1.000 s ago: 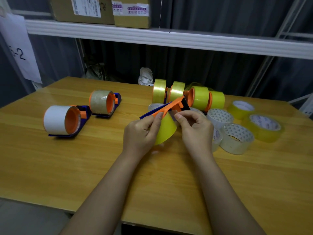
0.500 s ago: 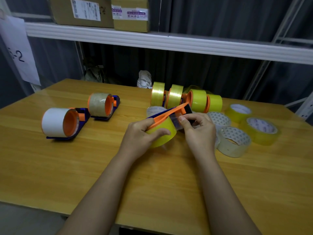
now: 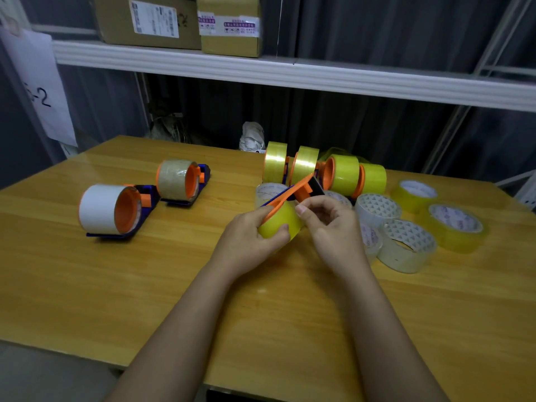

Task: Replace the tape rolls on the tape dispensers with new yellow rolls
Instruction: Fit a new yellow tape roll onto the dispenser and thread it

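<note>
Lowered closer to the wooden table [image 3: 145, 285] since a second ago, the yellow roll [image 3: 278, 221] on its dispenser [image 3: 293, 192] sits gripped by the left hand [image 3: 249, 239], right hand [image 3: 330, 224] pinching at its end, shelf [image 3: 290, 74] with boxes [image 3: 179, 21] at twelve o'clock

The near part of the table [image 3: 145, 285] is bare wood on both sides of the forearms, and also between the two left dispensers [image 3: 121, 210] and the hands. Behind the hands the yellow dispensers [image 3: 324, 172] stand close together. To the right, loose rolls [image 3: 406, 245] crowd the table.
</note>
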{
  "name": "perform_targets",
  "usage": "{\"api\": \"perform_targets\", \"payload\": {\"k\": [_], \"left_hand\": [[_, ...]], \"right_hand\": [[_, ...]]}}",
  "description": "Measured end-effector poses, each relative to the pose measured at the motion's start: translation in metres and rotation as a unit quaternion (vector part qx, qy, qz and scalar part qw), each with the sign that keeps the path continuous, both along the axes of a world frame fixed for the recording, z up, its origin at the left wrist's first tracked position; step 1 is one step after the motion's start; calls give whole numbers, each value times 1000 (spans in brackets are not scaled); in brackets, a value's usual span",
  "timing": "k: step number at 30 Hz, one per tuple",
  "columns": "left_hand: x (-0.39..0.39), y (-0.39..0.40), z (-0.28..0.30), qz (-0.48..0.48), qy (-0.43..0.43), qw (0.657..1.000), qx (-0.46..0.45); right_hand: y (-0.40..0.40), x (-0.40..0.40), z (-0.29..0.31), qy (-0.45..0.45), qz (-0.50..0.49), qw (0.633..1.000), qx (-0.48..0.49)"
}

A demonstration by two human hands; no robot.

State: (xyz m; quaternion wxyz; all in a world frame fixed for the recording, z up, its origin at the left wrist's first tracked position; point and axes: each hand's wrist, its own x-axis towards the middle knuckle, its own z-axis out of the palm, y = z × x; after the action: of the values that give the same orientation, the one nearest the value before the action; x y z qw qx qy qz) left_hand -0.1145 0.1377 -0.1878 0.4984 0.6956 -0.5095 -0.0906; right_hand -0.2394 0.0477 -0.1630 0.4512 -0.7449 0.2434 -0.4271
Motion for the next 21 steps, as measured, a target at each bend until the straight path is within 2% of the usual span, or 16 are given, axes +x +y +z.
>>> {"api": "perform_targets", "payload": {"k": [5,12,21], "left_hand": [[0,0,3,36,-6,999,-15],[1,2,5,15,7,999,-39],[-3,7,10,-36,69,996,-38]], "right_hand": [[1,0,0,-5,23,999,24],[-8,-4,-3,20,-97,995,7],[-28,-13,-5,-18,-204,977,59]]}}
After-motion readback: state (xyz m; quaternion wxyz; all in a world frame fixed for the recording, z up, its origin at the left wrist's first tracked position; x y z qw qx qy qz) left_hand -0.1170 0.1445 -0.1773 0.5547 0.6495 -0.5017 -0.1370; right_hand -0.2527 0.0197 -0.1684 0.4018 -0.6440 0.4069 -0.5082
